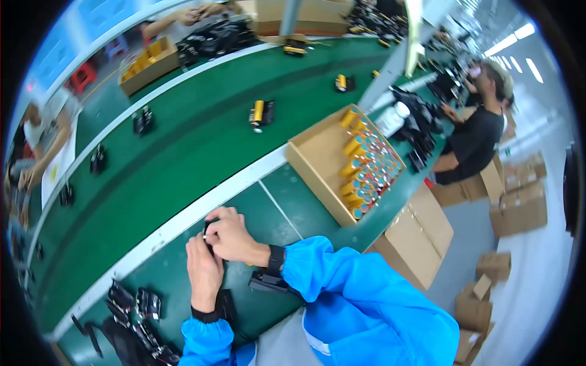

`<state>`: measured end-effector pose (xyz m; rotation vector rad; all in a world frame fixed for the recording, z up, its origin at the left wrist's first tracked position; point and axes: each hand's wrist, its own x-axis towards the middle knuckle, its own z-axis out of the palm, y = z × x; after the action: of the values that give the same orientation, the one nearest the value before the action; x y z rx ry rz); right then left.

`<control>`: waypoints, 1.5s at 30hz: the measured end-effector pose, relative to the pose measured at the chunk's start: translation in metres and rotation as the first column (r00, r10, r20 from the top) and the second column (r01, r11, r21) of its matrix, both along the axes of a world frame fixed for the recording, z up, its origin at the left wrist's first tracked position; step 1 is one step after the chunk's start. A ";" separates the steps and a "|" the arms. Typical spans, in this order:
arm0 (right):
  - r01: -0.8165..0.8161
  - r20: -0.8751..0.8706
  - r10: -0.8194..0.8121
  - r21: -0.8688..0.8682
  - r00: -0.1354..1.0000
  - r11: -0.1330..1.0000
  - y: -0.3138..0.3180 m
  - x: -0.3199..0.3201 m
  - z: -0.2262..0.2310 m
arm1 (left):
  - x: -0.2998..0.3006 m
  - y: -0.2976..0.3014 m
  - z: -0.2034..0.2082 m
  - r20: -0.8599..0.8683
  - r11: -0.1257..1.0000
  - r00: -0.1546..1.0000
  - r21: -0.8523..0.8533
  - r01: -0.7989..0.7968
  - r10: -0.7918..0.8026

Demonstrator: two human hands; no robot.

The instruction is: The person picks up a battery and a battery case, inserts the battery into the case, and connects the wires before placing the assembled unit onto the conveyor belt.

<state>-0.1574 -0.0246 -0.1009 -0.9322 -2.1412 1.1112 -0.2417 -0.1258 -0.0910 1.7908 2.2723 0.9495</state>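
Close together over the green bench [268,226], both my hands are closed around a small black part [209,231], mostly covered by the fingers. My right hand [235,240] grips it from above, thumb and fingers bent. Against its lower left side press the fingers of my left hand [204,272]. Under my right wrist lies a black object [267,281], and another dark block [226,305] sits beside my left wrist. Several black parts with silver bits [146,304] are heaped on the bench to my left.
An open cardboard box [314,177] with orange cylinders having wires stands right of my hands. Beyond a white rail [183,221] runs a green conveyor belt [201,165] with a black-and-orange unit [259,113]. A person [479,131] works at the right. Cartons [418,235] stand at the bench's side.
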 end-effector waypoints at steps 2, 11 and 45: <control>0.021 0.001 -0.021 0.010 1.000 1.000 0.004 0.001 -0.004 | 0.001 0.002 -0.003 -0.009 0.999 0.999 0.003 0.039 -0.039; -0.120 -0.464 0.074 -0.070 0.883 0.990 0.012 0.024 -0.006 | -0.012 0.001 -0.032 0.238 0.956 0.935 0.068 -0.286 0.263; 0.000 -0.110 0.005 0.041 0.994 0.999 0.013 0.027 0.002 | -0.001 0.012 0.009 0.209 0.953 0.932 0.007 -0.303 0.295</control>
<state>-0.1307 -0.0115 -0.0985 -0.8304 -2.0683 1.0900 -0.2429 -0.1137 -0.0820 1.3056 2.4456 1.1721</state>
